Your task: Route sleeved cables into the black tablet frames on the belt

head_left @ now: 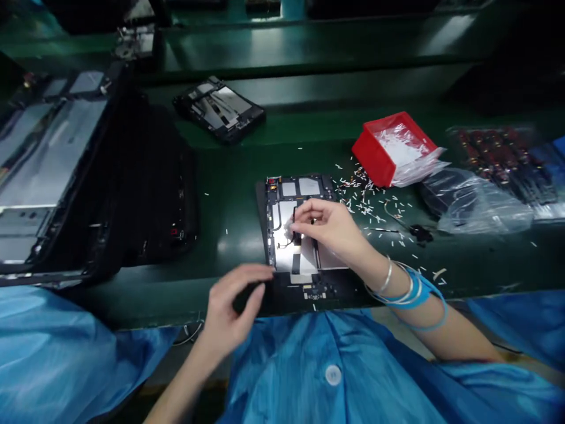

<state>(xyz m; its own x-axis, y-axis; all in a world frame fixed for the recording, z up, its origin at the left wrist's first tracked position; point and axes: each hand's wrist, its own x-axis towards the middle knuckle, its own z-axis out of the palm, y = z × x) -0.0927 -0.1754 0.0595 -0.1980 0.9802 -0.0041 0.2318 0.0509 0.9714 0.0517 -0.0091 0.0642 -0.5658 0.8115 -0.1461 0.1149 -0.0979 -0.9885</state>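
An opened tablet housing lies in front of me, its silver panels and dark frame showing, on top of another dark flat piece at its left edge. Over its middle is my right hand, thumb and forefinger pinched on a thin black cable that loops down toward the silver panel. Part of what the fingertips grip is hidden. By the lower left corner of the housing, my left hand has thumb and fingers apart, the fingertips at its edge. A small circuit board shows along the near side.
Stacked tablet housings rise at the left, and another opened unit lies farther back. A tilted red bin stands right, with small white pieces scattered beside it. Clear plastic bags lie beyond. A blue sleeve is at left.
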